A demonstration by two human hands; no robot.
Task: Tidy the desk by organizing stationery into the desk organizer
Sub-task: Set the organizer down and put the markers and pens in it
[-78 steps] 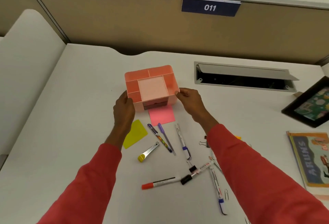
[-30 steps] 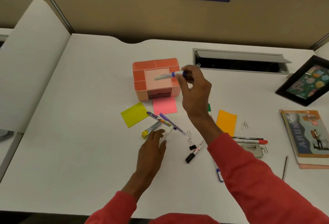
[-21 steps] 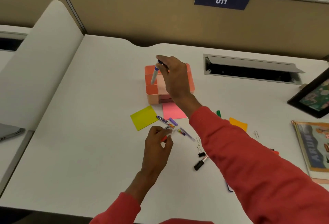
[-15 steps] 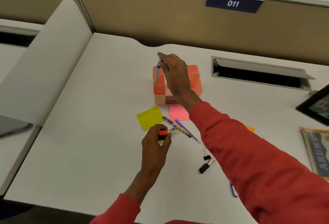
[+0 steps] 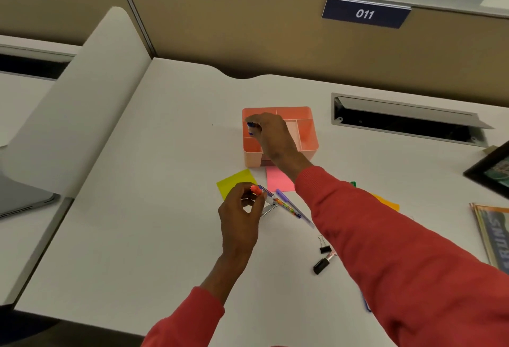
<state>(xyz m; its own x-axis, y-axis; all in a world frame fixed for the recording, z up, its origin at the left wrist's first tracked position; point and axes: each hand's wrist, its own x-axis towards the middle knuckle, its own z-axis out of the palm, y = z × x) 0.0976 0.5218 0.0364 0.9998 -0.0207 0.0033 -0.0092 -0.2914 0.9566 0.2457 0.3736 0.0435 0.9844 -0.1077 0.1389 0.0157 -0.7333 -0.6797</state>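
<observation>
A pink desk organizer (image 5: 307,126) with several compartments stands mid-desk. My right hand (image 5: 271,133) reaches over its left side and holds a blue-capped pen (image 5: 251,127) upright in a left compartment; only the pen's top shows. My left hand (image 5: 241,209) hovers nearer to me, fingers closed on a marker with an orange cap (image 5: 256,189). Beside it lie two purple pens (image 5: 289,206) and a metal nail clipper (image 5: 268,209). A yellow sticky note (image 5: 234,181) and a pink sticky note (image 5: 278,178) lie in front of the organizer.
A black binder clip (image 5: 325,248) and a black-capped marker (image 5: 322,264) lie under my right arm. An orange note (image 5: 388,203) shows to the right. A book (image 5: 493,233) and a picture frame (image 5: 493,170) sit at the right edge. A cable slot (image 5: 405,120) opens behind.
My right hand carried the blue-capped pen from above the organizer's middle to its left side and lowered it into a compartment. My left hand picked the orange-capped marker off the desk.
</observation>
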